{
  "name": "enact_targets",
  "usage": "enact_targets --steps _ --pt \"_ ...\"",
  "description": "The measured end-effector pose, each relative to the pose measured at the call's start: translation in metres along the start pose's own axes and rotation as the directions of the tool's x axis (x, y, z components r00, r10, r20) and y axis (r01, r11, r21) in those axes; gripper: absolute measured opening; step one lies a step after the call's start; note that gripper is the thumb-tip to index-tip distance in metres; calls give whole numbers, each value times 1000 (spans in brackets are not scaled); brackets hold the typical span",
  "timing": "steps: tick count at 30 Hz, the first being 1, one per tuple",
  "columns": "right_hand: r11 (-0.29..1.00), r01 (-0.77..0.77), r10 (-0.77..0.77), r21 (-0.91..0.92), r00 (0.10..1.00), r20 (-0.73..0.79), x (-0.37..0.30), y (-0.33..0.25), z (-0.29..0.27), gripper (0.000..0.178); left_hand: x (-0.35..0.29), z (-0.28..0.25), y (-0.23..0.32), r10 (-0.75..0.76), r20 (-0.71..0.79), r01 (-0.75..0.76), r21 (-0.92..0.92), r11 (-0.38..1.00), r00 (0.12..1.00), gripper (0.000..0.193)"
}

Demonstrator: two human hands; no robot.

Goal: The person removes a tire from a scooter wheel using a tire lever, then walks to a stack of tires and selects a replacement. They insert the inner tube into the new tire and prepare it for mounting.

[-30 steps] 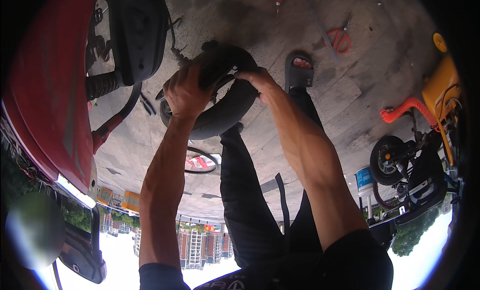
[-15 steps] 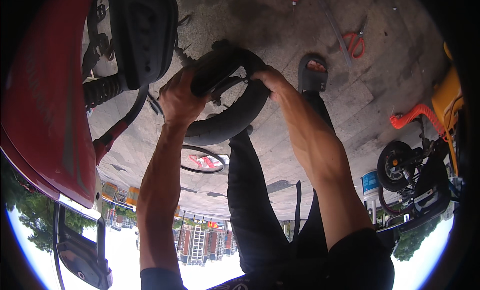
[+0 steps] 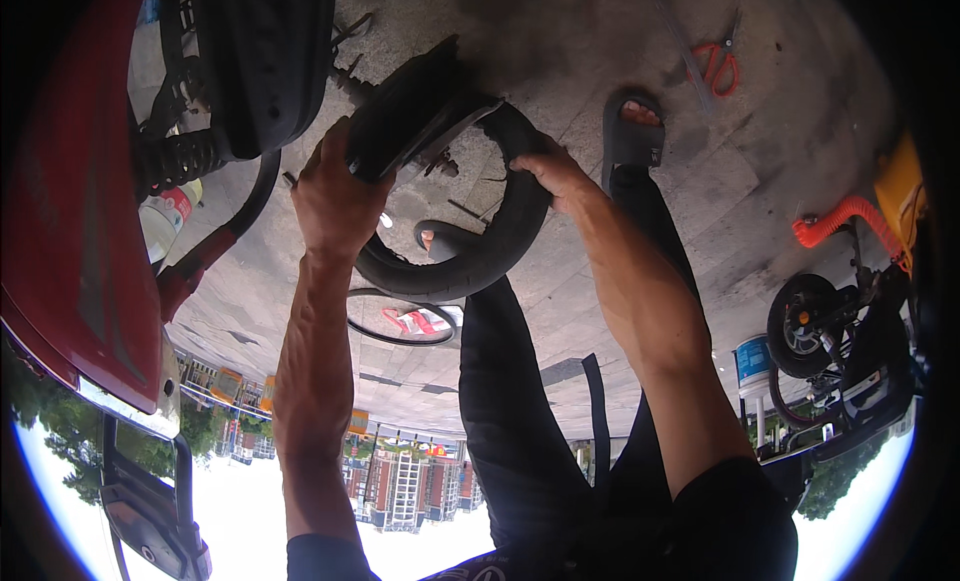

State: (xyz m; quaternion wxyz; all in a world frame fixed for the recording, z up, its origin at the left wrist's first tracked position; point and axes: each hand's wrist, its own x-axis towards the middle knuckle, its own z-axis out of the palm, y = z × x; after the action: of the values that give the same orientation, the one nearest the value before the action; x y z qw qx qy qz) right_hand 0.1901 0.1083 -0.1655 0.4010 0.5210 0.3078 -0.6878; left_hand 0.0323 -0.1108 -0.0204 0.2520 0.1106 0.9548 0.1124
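Note:
A black rubber tyre [image 3: 470,273] is held up in front of me, its open ring facing me. My right hand [image 3: 552,173] is closed round its right side, the thumb on the inner edge. Beyond its upper left lies a broad black curved part [image 3: 405,106]; whether it is a wheel rim or a mudguard I cannot tell. My left hand [image 3: 340,203] is closed at the left, where tyre and curved part meet; its fingertips are partly hidden. Through the ring show a metal axle end [image 3: 442,166] and a sandalled foot [image 3: 445,239].
At the left stands a red scooter body [image 3: 75,211] with a black shock absorber [image 3: 180,161]. Orange-handled scissors [image 3: 722,71] lie on the paving. A thin black ring [image 3: 400,339] lies near a red-and-white packet [image 3: 418,322]. At right are a coiled orange hose [image 3: 850,216] and a small-wheeled vehicle [image 3: 800,326].
The gap between the tyre and the black curved part has widened, and a foot now shows through the ring. My left hand has shifted slightly left; both hands keep their hold.

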Motion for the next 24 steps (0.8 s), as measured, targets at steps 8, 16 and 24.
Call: enact_targets --steps 8,16,24 --pt "986 4 17 167 992 -126 -45 16 38 55 23 20 2 -19 -34 22 76 997 999 64" --pt "995 23 4 101 967 -256 -78 25 30 72 27 27 -3 -78 -40 78 -17 997 996 59" --pt "999 38 -27 23 927 -373 -102 27 27 70 10 45 2 -62 -110 63 5 998 992 66"
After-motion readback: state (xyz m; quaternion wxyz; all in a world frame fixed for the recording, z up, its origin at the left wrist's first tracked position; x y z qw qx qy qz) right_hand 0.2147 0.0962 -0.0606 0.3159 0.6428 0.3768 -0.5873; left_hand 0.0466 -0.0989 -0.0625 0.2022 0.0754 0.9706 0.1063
